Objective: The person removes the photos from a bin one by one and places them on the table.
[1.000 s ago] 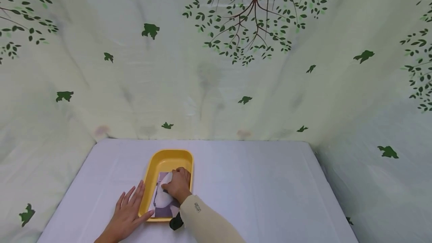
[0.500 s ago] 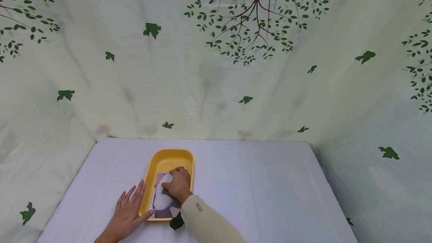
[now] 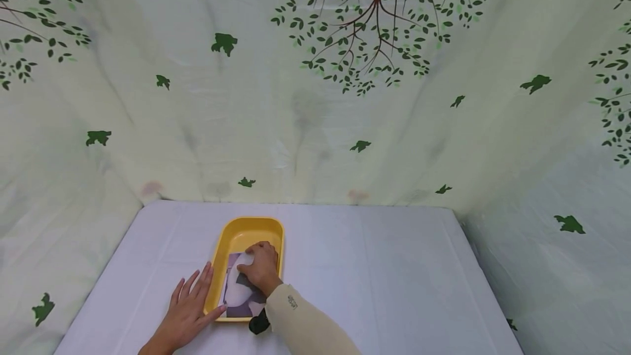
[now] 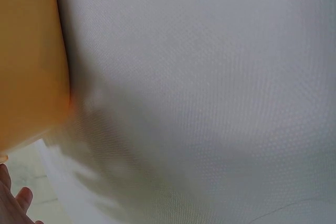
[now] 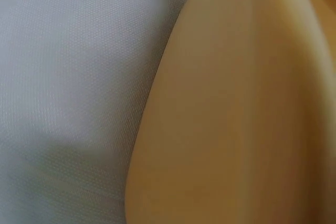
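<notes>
A yellow tray (image 3: 248, 225) stands on the white-covered table, left of centre in the head view. In its near half lies a flat sheet (image 3: 239, 292) with purple, white and dark grey shapes. My left hand (image 3: 186, 311) is spread along the tray's left side, its thumb at the near left corner. Over the sheet, my right hand (image 3: 262, 270) reaches in with bent fingers and thumb apart; I cannot tell whether it pinches anything. The left wrist view shows the tray's outer wall (image 4: 31, 61) and part of a hand low left. The right wrist view is mostly yellow wall (image 5: 205, 119).
The white cloth (image 3: 374, 273) spreads right of the tray to the table's edges. A small black round object (image 3: 258, 323) sits below the right cuff, by the tray's near edge. Pale curtains (image 3: 315, 125) printed with leaves and branches hang behind and at both sides.
My right hand has shifted slightly away from me over the sheet, and more of the dark grey patch shows below its thumb. The left hand keeps its place at the tray.
</notes>
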A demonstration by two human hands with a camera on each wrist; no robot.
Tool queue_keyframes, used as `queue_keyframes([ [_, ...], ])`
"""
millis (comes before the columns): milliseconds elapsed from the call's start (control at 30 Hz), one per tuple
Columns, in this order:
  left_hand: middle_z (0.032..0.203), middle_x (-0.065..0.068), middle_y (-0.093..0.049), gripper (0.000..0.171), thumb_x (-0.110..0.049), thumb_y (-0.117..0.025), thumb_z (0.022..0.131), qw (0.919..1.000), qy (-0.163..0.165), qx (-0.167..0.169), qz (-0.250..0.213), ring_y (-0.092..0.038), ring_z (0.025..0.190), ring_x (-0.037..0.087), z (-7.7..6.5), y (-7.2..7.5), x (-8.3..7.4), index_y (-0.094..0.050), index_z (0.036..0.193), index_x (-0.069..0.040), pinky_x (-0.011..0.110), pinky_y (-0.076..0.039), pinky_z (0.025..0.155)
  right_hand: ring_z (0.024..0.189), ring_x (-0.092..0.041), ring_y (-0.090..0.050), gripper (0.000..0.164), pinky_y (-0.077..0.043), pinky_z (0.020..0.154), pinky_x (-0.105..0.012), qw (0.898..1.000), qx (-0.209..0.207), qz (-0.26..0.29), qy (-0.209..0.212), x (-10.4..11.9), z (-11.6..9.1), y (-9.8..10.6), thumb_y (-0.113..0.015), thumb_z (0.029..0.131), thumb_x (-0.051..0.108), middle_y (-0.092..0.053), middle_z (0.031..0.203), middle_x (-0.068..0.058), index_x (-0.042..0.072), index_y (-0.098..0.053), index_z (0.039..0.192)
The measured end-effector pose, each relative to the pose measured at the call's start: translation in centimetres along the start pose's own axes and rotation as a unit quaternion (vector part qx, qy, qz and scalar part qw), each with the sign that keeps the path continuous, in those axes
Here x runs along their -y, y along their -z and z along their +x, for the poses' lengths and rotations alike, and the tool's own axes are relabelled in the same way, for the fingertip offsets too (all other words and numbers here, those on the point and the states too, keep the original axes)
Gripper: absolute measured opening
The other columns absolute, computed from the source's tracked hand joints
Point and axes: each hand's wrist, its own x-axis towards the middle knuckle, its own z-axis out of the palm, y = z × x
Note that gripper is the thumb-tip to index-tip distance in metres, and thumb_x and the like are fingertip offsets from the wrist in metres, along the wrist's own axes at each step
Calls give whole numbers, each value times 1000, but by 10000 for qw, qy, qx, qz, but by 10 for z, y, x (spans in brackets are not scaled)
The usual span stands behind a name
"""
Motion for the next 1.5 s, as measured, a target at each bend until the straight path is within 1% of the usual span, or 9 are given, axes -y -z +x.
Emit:
queue_keyframes([
  [100, 157, 17, -19, 97, -55, -59, 88, 10000, -32, -36, -28, -15, 137, 44, 0, 0, 0, -11, 154, -3, 64, -4, 109, 115, -17, -47, 20, -42, 101, -34, 9997, -126, 147, 138, 0, 0, 1, -81, 78, 31, -55, 121, 6, 23, -69, 92],
  [200, 158, 15, -17, 96, -54, -59, 88, 10000, -56, -28, -19, -14, 137, 43, -1, 1, 1, -12, 154, -2, 64, -5, 109, 100, -12, -52, 14, -47, 94, -30, 9974, -67, 664, 260, 1, 0, 3, -80, 80, 23, -59, 106, 10, 24, -67, 87],
  [333, 159, 13, -14, 96, -55, -57, 89, 9999, -96, -9, 37, -15, 137, 43, -1, 3, 1, -9, 154, -5, 64, -5, 109, 81, -5, -54, 12, -52, 83, -24, 9853, 150, 1667, 330, 1, 0, 5, -75, 81, 11, -60, 86, 14, 21, -71, 86],
  [433, 159, 14, -16, 96, -55, -59, 88, 9998, -141, -104, 43, -17, 136, 44, -2, 4, 1, -10, 154, -5, 65, -7, 108, 78, -4, -56, 8, -53, 79, -23, 9782, 189, 2051, 267, 2, -1, 8, -73, 83, 12, -62, 83, 16, 20, -74, 85],
  [600, 159, 14, -17, 96, -57, -57, 89, 9999, -73, -43, 78, -16, 137, 44, -1, 5, 2, -9, 155, -5, 65, -6, 109, 73, -5, -56, 5, -53, 73, -21, 9803, 259, 1951, 165, 5, -5, 15, -72, 86, 23, -63, 80, 16, 22, -77, 84],
  [867, 160, 12, -12, 97, -55, -57, 89, 9998, -145, -117, 43, -16, 136, 44, -2, 3, 3, -5, 155, -7, 65, -6, 108, 71, -2, -55, 10, -52, 69, -20, 9813, 164, 1797, 675, 1, -4, 28, -70, 86, 23, -64, 78, 15, 15, -77, 87],
  [1067, 160, 12, -14, 98, -56, -57, 89, 9994, -235, -226, 102, -18, 137, 42, -3, 2, 4, -2, 155, -8, 63, -9, 108, 82, -7, -60, 13, -52, 76, -25, 9661, -434, 2321, 1040, -15, 6, 54, -75, 83, 21, -70, 86, 6, 10, -77, 90],
  [1333, 159, 13, -17, 99, -54, -59, 88, 9993, -243, -280, 75, -18, 135, 43, -4, 0, 3, -3, 155, -8, 63, -9, 108, 88, -18, -65, 18, -52, 75, -28, 9211, -1088, 3614, 961, -30, 13, 114, -76, 81, 6, -72, 93, -15, -6, -73, 94],
  [1500, 159, 11, -14, 100, -54, -59, 88, 9995, -214, -228, 59, -17, 135, 43, -2, -2, 3, -1, 155, -9, 63, -6, 109, 90, -22, -66, 21, -53, 76, -29, 9231, -1287, 3513, 892, -41, 14, 154, -74, 83, 6, -71, 97, -18, -9, -71, 98],
])
